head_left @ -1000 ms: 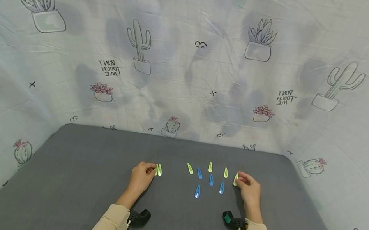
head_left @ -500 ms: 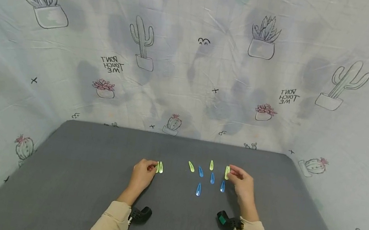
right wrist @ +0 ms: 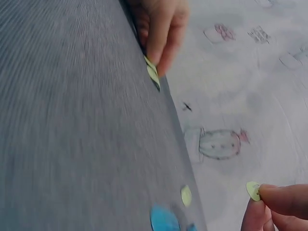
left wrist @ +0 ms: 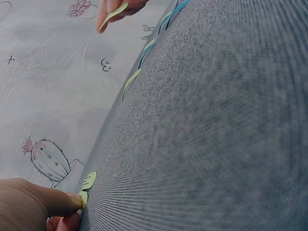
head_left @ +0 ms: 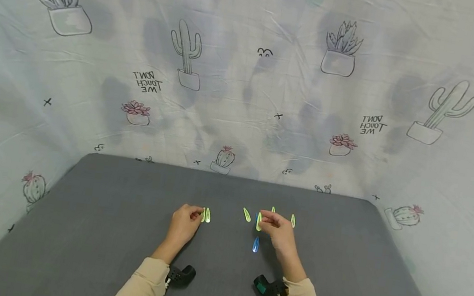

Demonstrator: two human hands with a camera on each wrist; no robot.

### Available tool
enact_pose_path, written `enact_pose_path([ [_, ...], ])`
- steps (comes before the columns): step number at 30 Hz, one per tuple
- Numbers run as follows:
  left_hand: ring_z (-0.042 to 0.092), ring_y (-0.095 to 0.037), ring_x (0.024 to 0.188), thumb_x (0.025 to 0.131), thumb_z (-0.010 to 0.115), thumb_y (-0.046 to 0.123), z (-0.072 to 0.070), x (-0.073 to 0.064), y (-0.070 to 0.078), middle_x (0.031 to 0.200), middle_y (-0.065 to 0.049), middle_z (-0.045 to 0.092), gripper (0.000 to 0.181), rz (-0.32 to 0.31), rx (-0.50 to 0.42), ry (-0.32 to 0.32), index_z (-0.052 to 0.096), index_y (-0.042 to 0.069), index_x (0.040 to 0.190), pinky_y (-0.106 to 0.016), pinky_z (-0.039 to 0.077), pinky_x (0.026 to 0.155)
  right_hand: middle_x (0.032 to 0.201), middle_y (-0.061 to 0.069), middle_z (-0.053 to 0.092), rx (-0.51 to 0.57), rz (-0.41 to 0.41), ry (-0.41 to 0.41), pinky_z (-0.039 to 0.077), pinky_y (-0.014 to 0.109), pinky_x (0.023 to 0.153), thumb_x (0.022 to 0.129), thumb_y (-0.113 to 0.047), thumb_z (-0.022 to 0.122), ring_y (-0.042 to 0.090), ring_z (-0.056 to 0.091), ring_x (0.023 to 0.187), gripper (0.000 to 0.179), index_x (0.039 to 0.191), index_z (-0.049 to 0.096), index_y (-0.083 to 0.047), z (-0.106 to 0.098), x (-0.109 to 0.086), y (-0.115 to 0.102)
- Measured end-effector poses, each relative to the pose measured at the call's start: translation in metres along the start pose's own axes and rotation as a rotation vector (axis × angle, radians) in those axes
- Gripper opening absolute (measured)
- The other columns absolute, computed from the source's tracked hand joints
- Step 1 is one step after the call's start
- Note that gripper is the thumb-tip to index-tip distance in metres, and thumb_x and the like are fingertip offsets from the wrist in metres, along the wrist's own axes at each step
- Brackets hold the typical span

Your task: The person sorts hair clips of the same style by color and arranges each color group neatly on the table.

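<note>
My left hand (head_left: 184, 224) pinches a yellow-green snap hair clip (left wrist: 84, 198) at the tabletop, left of centre. Right beside it lies another yellow-green hair clip (head_left: 208, 215). My right hand (head_left: 281, 232) holds a yellow-green hair clip (head_left: 259, 221) between thumb and fingers. In the right wrist view this hair clip (right wrist: 252, 190) shows raised off the table. Below that hand a blue hair clip (head_left: 256, 244) lies on the cloth. Another blue hair clip (head_left: 256, 216) peeks out behind the held one; the hand covers other blue ones in the head view.
Loose yellow-green hair clips lie on the grey table (head_left: 116, 232): one clip (head_left: 247, 214) left of the right hand, one (head_left: 274, 209) behind it, one (head_left: 293, 220) to its right. A cactus-print curtain (head_left: 246, 78) hangs behind the table. Each wrist wears a black camera mount (head_left: 181, 276).
My right hand has carried its yellow-green hair clip leftward from the right end of the scattered clips, over the blue ones. The left hand stays in place at its pair of clips.
</note>
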State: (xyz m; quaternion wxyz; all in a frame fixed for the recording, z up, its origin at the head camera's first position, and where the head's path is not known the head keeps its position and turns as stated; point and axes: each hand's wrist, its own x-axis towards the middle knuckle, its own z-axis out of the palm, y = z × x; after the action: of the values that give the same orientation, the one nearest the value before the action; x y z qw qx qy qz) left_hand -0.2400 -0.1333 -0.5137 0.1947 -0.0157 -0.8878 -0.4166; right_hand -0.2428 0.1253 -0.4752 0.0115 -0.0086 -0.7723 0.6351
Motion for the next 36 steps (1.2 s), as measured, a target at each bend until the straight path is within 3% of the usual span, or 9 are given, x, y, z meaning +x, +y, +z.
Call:
enact_pose_path([
  [7, 0.052, -0.014, 0.067, 0.080, 0.068, 0.001, -0.001, 0.000, 0.001, 0.075, -0.006, 0.058, 0.012, -0.015, -0.003, -0.005, 0.073, 0.002, 0.091, -0.027, 0.043, 0.060, 0.093, 0.018, 0.063, 0.031, -0.022, -0.078, 0.048, 0.019, 0.067, 0.082, 0.005, 0.064, 0.010, 0.056, 0.078, 0.031, 0.114, 0.064, 0.009, 0.026, 0.002, -0.011],
  [11, 0.053, -0.015, 0.067, 0.080, 0.068, 0.000, -0.002, 0.001, 0.001, 0.075, -0.007, 0.059, 0.012, -0.013, -0.003, -0.009, 0.073, 0.001, 0.091, -0.028, 0.043, 0.061, 0.094, 0.026, 0.062, -0.023, -0.051, -0.138, 0.051, 0.028, 0.070, 0.083, 0.006, 0.063, 0.016, 0.058, 0.079, 0.031, 0.113, 0.063, 0.012, 0.040, -0.004, -0.033],
  [17, 0.054, -0.015, 0.067, 0.081, 0.068, 0.000, -0.001, 0.002, -0.001, 0.075, -0.007, 0.058, 0.012, -0.017, 0.000, -0.015, 0.073, 0.002, 0.092, -0.028, 0.044, 0.061, 0.090, 0.019, 0.064, -0.081, -0.083, -0.187, 0.051, 0.028, 0.067, 0.083, 0.003, 0.066, 0.012, 0.058, 0.075, 0.030, 0.112, 0.065, 0.009, 0.063, 0.015, -0.018],
  [24, 0.053, -0.015, 0.066, 0.080, 0.068, 0.000, -0.001, 0.004, 0.000, 0.074, -0.007, 0.058, 0.011, -0.011, 0.008, -0.012, 0.073, 0.002, 0.090, -0.029, 0.044, 0.061, 0.086, 0.010, 0.065, -0.099, -0.040, -0.221, 0.052, 0.027, 0.068, 0.082, 0.001, 0.067, 0.009, 0.058, 0.072, 0.030, 0.112, 0.067, 0.003, 0.085, 0.026, -0.013],
  [36, 0.052, -0.014, 0.064, 0.078, 0.069, 0.000, -0.005, 0.005, 0.002, 0.071, -0.005, 0.057, 0.010, 0.013, 0.010, -0.001, 0.073, 0.001, 0.087, -0.027, 0.043, 0.059, 0.084, 0.012, 0.068, -0.267, -0.053, -0.217, 0.052, 0.027, 0.062, 0.080, 0.003, 0.067, 0.013, 0.060, 0.070, 0.026, 0.106, 0.070, 0.003, 0.112, 0.039, -0.011],
])
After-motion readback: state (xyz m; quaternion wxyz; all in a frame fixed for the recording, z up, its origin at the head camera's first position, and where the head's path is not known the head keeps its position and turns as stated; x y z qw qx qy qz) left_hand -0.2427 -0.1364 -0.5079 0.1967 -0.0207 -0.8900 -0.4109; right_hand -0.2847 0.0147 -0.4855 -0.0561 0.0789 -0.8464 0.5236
